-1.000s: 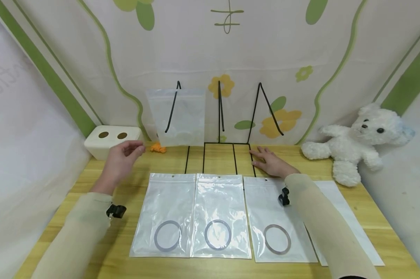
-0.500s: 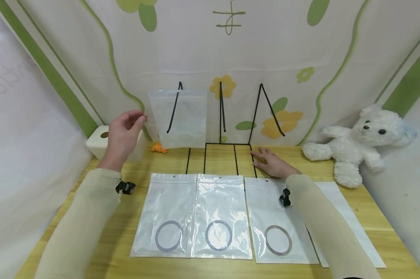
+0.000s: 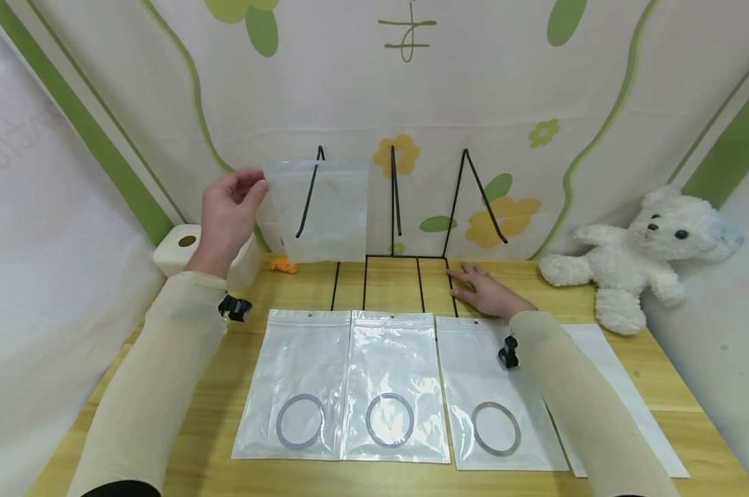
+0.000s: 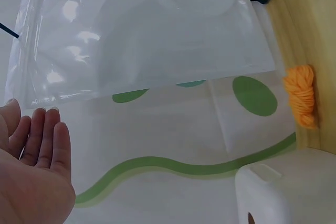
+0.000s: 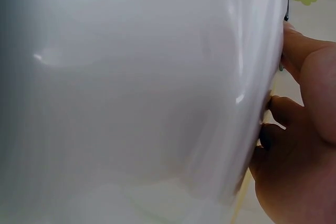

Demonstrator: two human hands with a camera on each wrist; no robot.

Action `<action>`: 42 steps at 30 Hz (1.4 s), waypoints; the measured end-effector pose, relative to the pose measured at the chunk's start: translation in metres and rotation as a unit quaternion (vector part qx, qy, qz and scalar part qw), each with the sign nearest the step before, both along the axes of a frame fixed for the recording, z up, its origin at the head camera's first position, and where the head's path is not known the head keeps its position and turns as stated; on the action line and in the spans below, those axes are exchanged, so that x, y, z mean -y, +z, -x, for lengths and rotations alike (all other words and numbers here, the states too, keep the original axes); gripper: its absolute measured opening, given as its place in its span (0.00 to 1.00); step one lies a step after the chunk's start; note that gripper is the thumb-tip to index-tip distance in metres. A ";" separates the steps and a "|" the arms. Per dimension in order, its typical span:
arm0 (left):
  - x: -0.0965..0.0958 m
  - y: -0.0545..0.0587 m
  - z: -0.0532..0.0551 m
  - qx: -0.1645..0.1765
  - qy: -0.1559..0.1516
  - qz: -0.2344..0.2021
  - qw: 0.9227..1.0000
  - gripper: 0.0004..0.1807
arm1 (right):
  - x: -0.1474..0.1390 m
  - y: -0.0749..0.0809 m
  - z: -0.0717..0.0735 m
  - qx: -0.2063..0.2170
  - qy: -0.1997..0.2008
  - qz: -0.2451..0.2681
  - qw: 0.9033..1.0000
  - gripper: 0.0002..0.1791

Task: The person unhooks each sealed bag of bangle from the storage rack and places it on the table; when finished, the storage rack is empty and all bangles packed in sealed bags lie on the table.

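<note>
A clear-fronted zip bag [image 3: 331, 210] hangs on the left prong of a black wire rack [image 3: 405, 257]. At its upper left corner is my left hand [image 3: 228, 210], thumb and fingertips by the bag's side edge. In the left wrist view, the fingers of the left hand [image 4: 39, 166] look fairly straight beside the bag [image 4: 142, 35]; whether they touch it is hard to tell. My right hand [image 3: 491, 291] rests with spread fingers on the rack's right base wire. White plastic fills most of the right wrist view, with the right hand [image 5: 299, 129] at its edge.
On the wooden table [image 3: 206, 428] lie three bags, left [image 3: 306, 352], middle [image 3: 391, 352] and right [image 3: 467, 373], each showing a ring shape. A white sheet-like item [image 3: 635, 407] is partly under the right sleeve. Around stand a white box [image 3: 175, 259], orange bundle [image 3: 284, 264] and plush bear [image 3: 623, 248].
My left hand has risen from above the table, past the white box, to the hanging bag's upper left corner. The right hand stays on the rack's base.
</note>
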State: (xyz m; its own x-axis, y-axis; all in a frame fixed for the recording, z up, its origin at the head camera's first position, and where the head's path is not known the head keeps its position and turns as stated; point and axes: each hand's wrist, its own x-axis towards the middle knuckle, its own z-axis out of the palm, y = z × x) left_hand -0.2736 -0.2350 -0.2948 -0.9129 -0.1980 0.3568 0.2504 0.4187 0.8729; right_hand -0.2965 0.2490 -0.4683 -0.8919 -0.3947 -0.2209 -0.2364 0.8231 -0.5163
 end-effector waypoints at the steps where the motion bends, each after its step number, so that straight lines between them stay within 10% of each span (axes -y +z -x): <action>1: -0.001 0.002 0.000 -0.002 0.001 0.006 1.000 0.22 | 0.000 0.000 0.000 0.001 0.000 0.001 1.000 0.36; 42: -0.014 0.014 -0.001 -0.005 0.059 0.004 0.998 0.11 | 0.001 0.002 0.001 0.001 -0.001 -0.013 1.000 0.36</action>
